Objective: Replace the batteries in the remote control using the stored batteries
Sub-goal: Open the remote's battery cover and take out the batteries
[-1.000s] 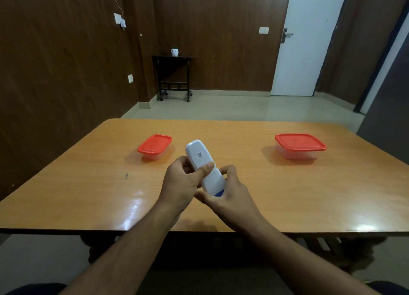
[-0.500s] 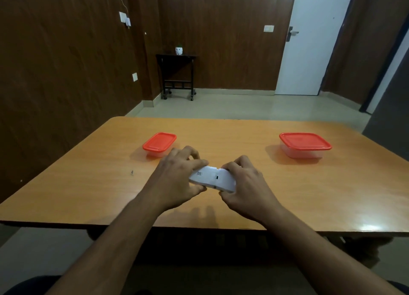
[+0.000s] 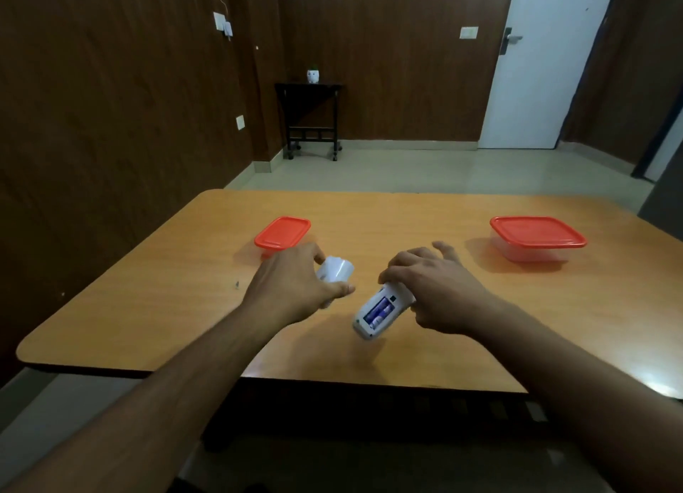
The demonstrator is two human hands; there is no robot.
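My right hand (image 3: 439,289) grips the upper end of a white remote control (image 3: 380,312), back side up, over the middle of the wooden table (image 3: 177,307). Its battery bay is uncovered and blue batteries (image 3: 377,312) show inside. My left hand (image 3: 292,289) holds the detached white battery cover (image 3: 334,271) a short way to the left of the remote. A small clear container with a red lid (image 3: 282,232) stands behind my left hand. A larger red-lidded container (image 3: 536,235) stands at the right; what is inside either one is hidden.
The table's front edge runs just below my hands. Beyond the table lie a tiled floor, a dark side table (image 3: 310,119) with a small white pot against the wooden wall, and a white door (image 3: 547,67) at the back right.
The cover has come off the remote. My left hand has moved left with the cover, and my right hand has turned the remote so its battery bay faces up.
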